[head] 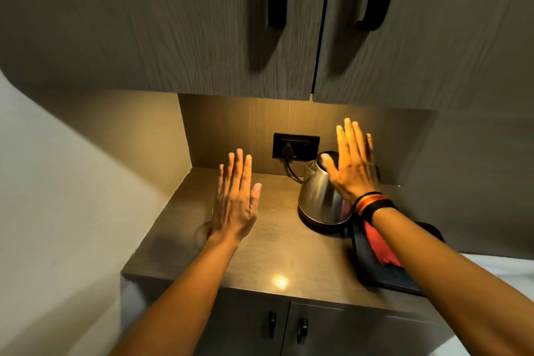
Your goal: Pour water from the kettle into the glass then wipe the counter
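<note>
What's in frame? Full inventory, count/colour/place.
kettle: 1, steel with black lid, counter back right
glass: 1, clear, mostly hidden under left hand
cloth: 1, red, on dark tray
tray: 1, dark, counter right edge
socket: 1, black, back wall, plug in
counter: 1, grey-brown wood grain
upper cabinet doors: 2, grey, black handles
lower cabinet doors: 2, grey
left hand: open, above counter
right hand: open, over kettle, striped wristband

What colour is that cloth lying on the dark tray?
Red cloth, seen in the head view, on the dark tray.
</note>
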Tool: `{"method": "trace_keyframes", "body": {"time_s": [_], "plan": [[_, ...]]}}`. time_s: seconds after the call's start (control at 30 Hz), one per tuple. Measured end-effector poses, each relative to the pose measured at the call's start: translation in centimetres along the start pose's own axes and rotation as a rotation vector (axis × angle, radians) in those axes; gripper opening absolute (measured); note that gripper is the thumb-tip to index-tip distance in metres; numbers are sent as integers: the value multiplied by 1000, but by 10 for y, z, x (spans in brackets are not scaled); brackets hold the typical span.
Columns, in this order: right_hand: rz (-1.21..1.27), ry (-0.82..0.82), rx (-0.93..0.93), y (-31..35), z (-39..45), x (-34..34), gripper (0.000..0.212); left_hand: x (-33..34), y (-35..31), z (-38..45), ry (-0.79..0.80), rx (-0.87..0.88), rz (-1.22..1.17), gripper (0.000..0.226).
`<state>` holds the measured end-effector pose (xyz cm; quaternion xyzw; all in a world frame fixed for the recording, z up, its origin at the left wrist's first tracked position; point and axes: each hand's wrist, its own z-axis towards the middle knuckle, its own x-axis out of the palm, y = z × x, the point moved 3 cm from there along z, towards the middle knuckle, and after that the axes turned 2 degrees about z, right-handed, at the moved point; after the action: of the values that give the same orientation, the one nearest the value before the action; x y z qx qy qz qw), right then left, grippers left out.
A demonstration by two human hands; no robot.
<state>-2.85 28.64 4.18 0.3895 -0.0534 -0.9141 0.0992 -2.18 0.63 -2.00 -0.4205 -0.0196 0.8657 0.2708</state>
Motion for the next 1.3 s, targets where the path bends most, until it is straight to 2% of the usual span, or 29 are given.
{"method": "trace_keyframes", "body": {"time_s": [0.1, 0.37, 0.7, 1.3], "plan": [[-91, 26, -34, 30, 1, -17, 82, -8, -23, 20, -14, 52, 30, 66], [-304, 43, -108, 66, 8, -49, 83, -35, -64, 58, -75, 122, 119, 65], [-282, 48, -79, 82, 0, -76, 79, -62, -83, 74, -134, 214, 34, 63], [-273, 82, 2, 78, 1, -75, 81, -62, -64, 63, -35, 160, 90, 68]]}}
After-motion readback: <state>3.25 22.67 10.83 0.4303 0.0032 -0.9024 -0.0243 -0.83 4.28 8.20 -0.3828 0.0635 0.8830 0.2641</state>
